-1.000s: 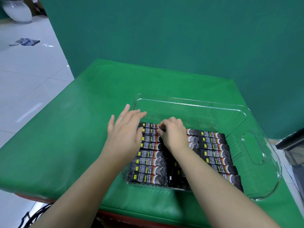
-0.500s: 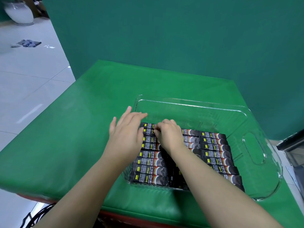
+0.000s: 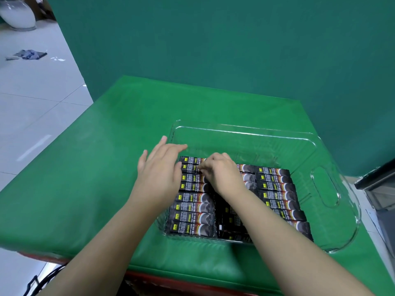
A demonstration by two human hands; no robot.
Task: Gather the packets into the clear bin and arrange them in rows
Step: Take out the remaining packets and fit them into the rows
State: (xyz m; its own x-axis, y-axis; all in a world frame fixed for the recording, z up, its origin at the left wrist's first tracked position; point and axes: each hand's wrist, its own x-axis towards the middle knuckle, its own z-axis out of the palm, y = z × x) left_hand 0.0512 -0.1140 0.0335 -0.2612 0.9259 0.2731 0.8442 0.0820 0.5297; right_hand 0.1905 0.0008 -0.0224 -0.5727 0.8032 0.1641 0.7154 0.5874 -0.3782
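Both hands, left hand (image 3: 161, 167) flat, right hand (image 3: 220, 173) curled, on packets (image 3: 193, 207) in clear bin (image 3: 324, 182).

A staged recording corner in a plain tiled room, more studio than home: a green padded table (image 3: 89, 189) stands against a flat teal backdrop wall (image 3: 213, 50), with pale glossy floor tiles (image 3: 32, 103) beyond, a crumpled grey cloth (image 3: 30, 54) lying on them and a white vase (image 3: 18, 14) in the far corner
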